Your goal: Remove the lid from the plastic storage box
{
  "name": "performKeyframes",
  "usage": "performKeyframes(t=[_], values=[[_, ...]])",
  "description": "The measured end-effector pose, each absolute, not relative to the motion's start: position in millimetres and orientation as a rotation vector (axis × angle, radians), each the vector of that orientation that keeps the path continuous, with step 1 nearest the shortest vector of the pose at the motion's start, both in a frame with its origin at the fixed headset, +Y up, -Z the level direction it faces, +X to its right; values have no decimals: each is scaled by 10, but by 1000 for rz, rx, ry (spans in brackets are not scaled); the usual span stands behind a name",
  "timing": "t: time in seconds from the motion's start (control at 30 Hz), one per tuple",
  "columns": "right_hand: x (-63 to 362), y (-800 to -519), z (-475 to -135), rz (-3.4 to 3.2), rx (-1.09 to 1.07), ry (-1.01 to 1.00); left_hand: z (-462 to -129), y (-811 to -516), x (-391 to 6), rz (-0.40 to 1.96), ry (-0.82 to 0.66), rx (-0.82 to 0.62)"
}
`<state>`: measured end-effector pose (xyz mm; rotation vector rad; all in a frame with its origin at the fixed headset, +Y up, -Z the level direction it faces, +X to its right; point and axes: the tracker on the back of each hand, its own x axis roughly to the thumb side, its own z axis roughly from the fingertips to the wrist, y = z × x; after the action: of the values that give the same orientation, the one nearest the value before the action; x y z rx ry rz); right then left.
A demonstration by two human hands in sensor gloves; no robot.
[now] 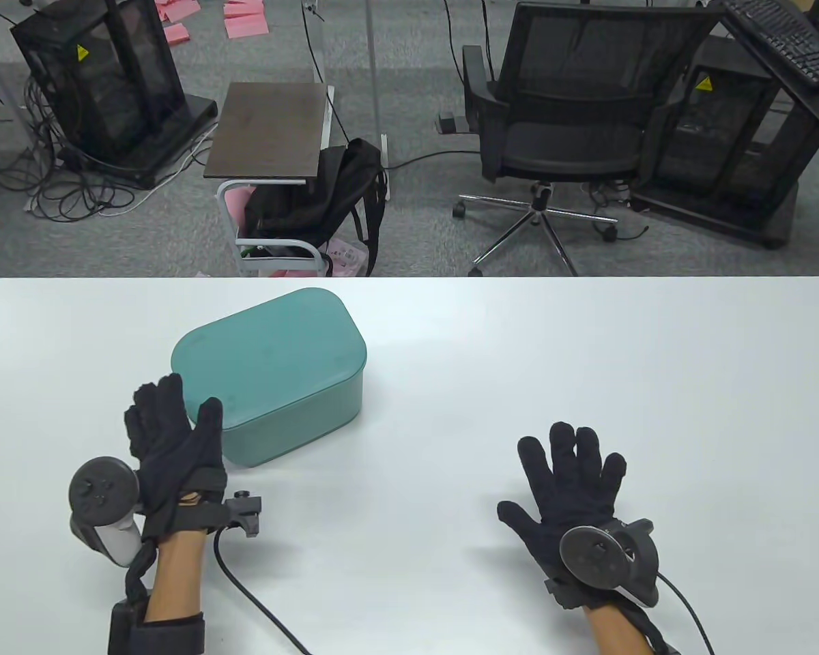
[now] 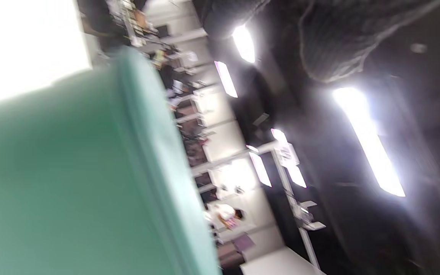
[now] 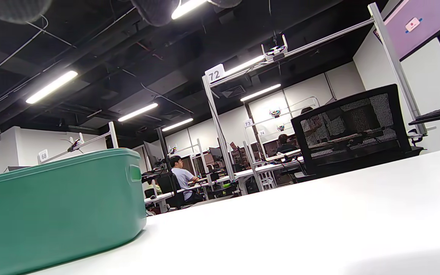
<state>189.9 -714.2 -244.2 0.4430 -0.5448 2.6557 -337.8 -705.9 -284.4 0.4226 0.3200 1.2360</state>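
Gloved hands are entering over the near edge of the white table (image 1: 587,355). Nearest, the right hand (image 1: 573,488) is lying flat with fingers spread wide, holding nothing, well apart from the teal storage box (image 1: 280,402) and to its right. Closer to the box, the left hand (image 1: 174,450) is standing edge-on with fingers straight and loosely together, its fingertips (image 1: 170,389) reaching the box's near-left corner; whether they are touching is unclear. Beyond, the lid (image 1: 266,351) is sitting closed on the box. Behind the box, off the table, an office chair (image 1: 566,129) is standing.
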Motion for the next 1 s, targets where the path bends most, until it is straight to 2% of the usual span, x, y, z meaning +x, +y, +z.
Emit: performKeyframes(t=[0.13, 0.37, 0.77, 1.0], values=[[1906, -7143, -2437, 2661, 431, -543, -2948, -7358, -3507, 1274, 410, 327], [1947, -7124, -2423, 2648, 408, -553, -3021, -7522, -3491, 1305, 446, 263], [2004, -7117, -2419, 2614, 377, -558, -3116, -7786, -3378, 1787, 372, 206], [2043, -7106, -2420, 2597, 364, -568, -3154, -7920, -3244, 2107, 262, 140]])
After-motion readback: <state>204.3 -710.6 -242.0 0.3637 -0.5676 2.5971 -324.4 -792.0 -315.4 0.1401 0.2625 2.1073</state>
